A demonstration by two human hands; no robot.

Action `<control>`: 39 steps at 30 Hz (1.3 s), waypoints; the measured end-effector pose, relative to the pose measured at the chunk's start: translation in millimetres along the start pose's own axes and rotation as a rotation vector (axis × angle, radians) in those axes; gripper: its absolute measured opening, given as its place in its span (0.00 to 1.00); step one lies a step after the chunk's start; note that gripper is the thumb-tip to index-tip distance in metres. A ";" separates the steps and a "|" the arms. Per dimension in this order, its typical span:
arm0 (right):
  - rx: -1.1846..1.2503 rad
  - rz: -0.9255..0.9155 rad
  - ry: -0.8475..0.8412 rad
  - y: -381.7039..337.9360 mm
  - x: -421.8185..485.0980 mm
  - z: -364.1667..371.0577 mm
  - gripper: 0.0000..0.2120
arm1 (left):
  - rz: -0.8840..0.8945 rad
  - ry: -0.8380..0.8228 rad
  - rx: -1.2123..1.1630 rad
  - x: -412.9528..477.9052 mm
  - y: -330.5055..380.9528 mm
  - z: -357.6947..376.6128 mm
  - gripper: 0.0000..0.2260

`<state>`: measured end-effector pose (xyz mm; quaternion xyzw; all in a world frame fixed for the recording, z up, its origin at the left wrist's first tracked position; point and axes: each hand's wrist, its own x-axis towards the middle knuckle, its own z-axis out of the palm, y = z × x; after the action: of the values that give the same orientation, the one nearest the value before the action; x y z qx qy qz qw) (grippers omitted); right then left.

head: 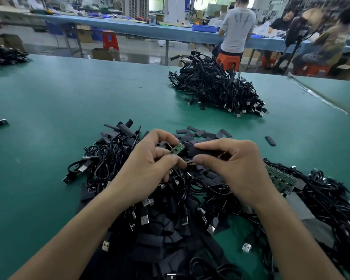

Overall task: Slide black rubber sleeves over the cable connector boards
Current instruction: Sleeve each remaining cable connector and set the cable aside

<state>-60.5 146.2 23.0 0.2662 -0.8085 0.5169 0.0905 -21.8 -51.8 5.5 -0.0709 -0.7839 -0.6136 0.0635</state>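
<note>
Covering most of the view, the green table mat carries several heaps of black cables. The nearest heap of cables with USB plugs lies directly under the person's forearms and spreads to both sides. A second, tidier heap of cables sits well apart, toward the far edge of the table. To the right of the near heap, a green panel of circuit boards is half buried under cables. Just beyond the hands, loose black sleeves lie scattered flat on the mat, and one single sleeve lies alone further right.

Above the near heap, the left hand is closed in a pinch, thumb and fingers holding a small green connector board by its left end. The right hand is closed too, thumb below and forefinger above, gripping a black rubber sleeve. The open end of the sleeve touches the right end of the board; most of the board is still bare.
</note>
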 end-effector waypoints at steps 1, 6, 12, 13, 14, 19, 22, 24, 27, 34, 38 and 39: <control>0.026 0.014 0.017 0.3 0.2 -1.4 0.13 | -0.002 0.001 0.005 0.0 0.1 -0.5 0.08; 0.068 0.041 0.011 3.2 0.6 -5.2 0.10 | 0.029 -0.020 0.015 -0.4 0.5 -0.4 0.06; 0.128 0.044 -0.036 5.7 1.2 -7.1 0.08 | 0.033 -0.022 -0.030 -0.4 0.9 0.6 0.07; 0.130 0.050 -0.049 6.0 1.4 -7.8 0.09 | 0.031 -0.020 -0.027 -0.2 0.8 0.5 0.07; 0.128 0.056 -0.064 6.5 1.5 -8.6 0.09 | 0.030 -0.018 -0.024 -0.1 0.7 0.3 0.07; 0.106 0.059 -0.089 8.3 1.4 -11.0 0.11 | 0.023 -0.022 -0.013 0.6 0.1 0.4 0.07; 0.115 0.049 -0.073 8.3 0.9 -10.0 0.10 | 0.015 -0.027 -0.019 0.9 0.6 0.5 0.06; 0.118 0.046 -0.082 7.8 0.5 -9.8 0.11 | 0.011 -0.034 -0.017 0.5 1.2 0.2 0.06; 0.096 0.037 -0.100 7.6 0.8 -10.0 0.13 | 0.012 -0.048 -0.004 0.0 1.5 -0.6 0.06; -0.038 0.042 -0.123 4.3 1.1 -13.8 0.12 | 0.029 -0.072 0.019 -0.8 2.4 -1.3 0.05; -0.016 0.071 -0.148 3.9 1.2 -16.1 0.11 | 0.036 -0.087 0.011 -1.7 2.8 -1.1 0.05; -0.016 0.066 -0.139 3.8 1.4 -15.5 0.11 | 0.039 -0.089 0.008 -2.0 2.9 -1.4 0.05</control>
<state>-65.6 160.6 27.6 0.2739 -0.8253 0.4935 0.0190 -19.3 -52.5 8.2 -0.1134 -0.7868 -0.6054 0.0408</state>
